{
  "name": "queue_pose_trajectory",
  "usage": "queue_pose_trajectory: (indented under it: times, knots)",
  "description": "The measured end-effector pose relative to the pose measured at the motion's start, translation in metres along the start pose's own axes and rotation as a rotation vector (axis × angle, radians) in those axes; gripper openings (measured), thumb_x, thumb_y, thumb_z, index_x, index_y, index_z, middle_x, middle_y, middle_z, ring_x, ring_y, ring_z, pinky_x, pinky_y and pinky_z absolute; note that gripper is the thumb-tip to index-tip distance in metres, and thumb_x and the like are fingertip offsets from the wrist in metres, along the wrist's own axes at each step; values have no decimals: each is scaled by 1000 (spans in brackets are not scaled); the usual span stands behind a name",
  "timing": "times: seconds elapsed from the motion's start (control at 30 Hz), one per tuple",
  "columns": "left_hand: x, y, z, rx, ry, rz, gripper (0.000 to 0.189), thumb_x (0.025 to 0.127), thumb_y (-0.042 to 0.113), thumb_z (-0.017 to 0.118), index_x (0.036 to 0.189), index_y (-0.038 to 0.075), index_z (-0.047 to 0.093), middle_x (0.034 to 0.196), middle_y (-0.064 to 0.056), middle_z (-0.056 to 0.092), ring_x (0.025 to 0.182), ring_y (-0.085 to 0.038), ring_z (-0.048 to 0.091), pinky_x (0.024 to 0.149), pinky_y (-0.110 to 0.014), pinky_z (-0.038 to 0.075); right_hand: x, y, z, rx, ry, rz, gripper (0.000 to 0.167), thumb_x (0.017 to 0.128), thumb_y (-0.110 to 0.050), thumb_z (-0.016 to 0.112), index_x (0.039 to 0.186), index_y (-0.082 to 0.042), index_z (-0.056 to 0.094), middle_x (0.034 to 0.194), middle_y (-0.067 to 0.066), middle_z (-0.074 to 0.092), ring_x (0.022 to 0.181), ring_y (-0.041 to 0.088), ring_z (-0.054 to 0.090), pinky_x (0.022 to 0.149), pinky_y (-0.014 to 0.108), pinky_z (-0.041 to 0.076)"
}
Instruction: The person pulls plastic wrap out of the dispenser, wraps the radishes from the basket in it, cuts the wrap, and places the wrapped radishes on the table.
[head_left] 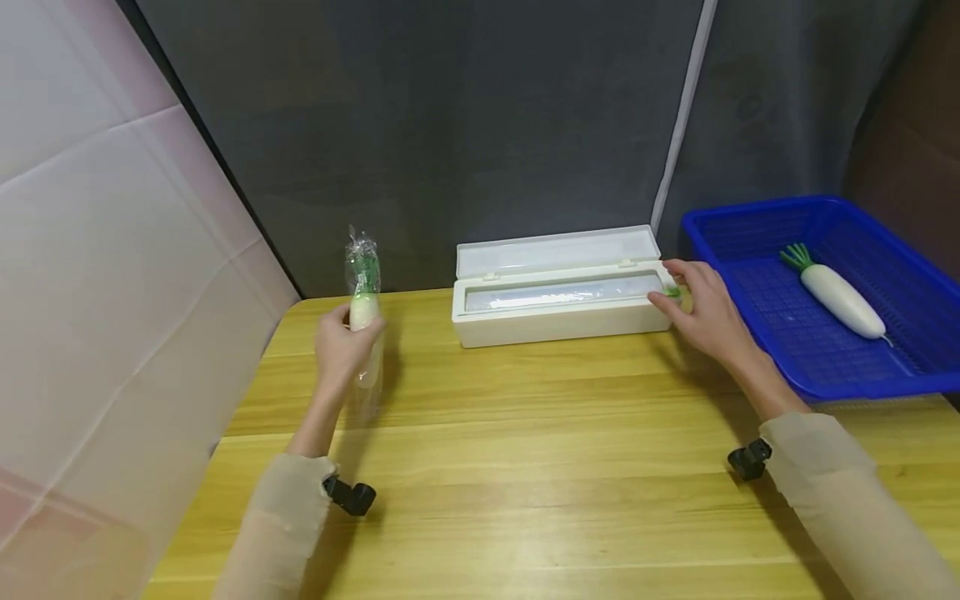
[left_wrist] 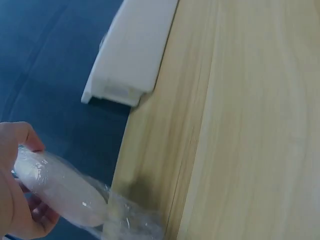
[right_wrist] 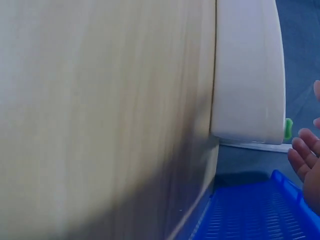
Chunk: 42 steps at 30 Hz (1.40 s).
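Observation:
My left hand [head_left: 343,346] grips a white radish [head_left: 364,310] with green leaf stubs, wrapped in clear plastic film. The radish is held upright at the table's left, and loose film trails below its lower end, as the wrapped radish [left_wrist: 65,187] also shows in the left wrist view. A white cling film dispenser [head_left: 562,325] lies along the back edge, lid raised, with film visible inside. At its right end, thumb and fingers of my right hand [head_left: 705,308] are spread beside a green slider [head_left: 672,292]. In the right wrist view, a gap shows between the fingers [right_wrist: 304,155] and the slider.
A blue plastic basket [head_left: 795,354] stands at the right, with an unwrapped white radish [head_left: 843,300] in it. The wooden table [head_left: 525,483] ends at a dark grey curtain [head_left: 420,125]. A pale panel [head_left: 112,275] borders the left side.

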<state>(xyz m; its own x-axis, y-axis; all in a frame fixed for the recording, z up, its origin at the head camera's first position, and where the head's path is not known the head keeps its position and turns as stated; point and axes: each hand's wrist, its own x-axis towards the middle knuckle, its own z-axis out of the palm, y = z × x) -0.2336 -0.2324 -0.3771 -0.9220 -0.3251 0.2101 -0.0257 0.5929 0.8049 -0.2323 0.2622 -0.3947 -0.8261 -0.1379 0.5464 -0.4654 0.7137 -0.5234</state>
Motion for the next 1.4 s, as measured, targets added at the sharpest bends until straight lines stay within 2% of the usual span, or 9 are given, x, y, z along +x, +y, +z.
queue_pose_trajectory:
  times: [0.27,0.43,0.63,0.8,1.0,1.2,1.4]
  knots:
    - [5,-15,-9,165,1,23,45,84,24,73,114,-8,64,109,-25,55,97,-36,51,78,-47,45,-4,6,2,-14,-27,42,57,96,-27,71,138,5,51,135,30,51,127,48,42,105,63,32]
    - [10,-28,-12,218,9,21,42,83,19,73,110,-12,64,113,-29,54,100,-41,51,86,-55,45,-5,12,5,-29,-56,51,60,96,-29,71,140,5,49,140,30,47,130,49,39,108,63,29]
    - [19,-43,-20,313,-7,-22,41,80,17,69,107,-13,63,112,-29,52,97,-42,50,82,-58,46,-5,18,7,-33,-70,65,66,94,-31,72,142,6,47,143,31,44,132,49,38,108,63,28]
    - [24,-56,-25,390,8,-6,39,79,17,67,103,-14,62,106,-29,53,96,-44,51,80,-58,44,-6,24,5,-40,-101,104,71,95,-35,71,145,8,43,145,32,42,134,51,36,109,65,27]
    - [28,-69,-29,461,-8,2,34,79,17,68,97,-13,63,96,-29,55,92,-44,50,78,-56,41,-7,29,3,-66,-128,109,69,97,-35,69,144,9,46,146,32,43,135,51,37,110,65,28]
    - [30,-73,-32,509,-78,13,37,82,19,66,99,-14,63,98,-32,56,96,-46,51,79,-57,41,-8,31,3,-60,-115,114,67,96,-34,70,144,8,48,147,30,44,132,50,41,108,64,30]
    - [27,-74,-30,503,-84,0,45,87,22,68,110,-16,62,106,-35,55,104,-49,50,87,-59,40,-10,32,3,-48,-105,114,66,95,-31,72,144,7,49,147,29,45,132,49,43,107,63,33]
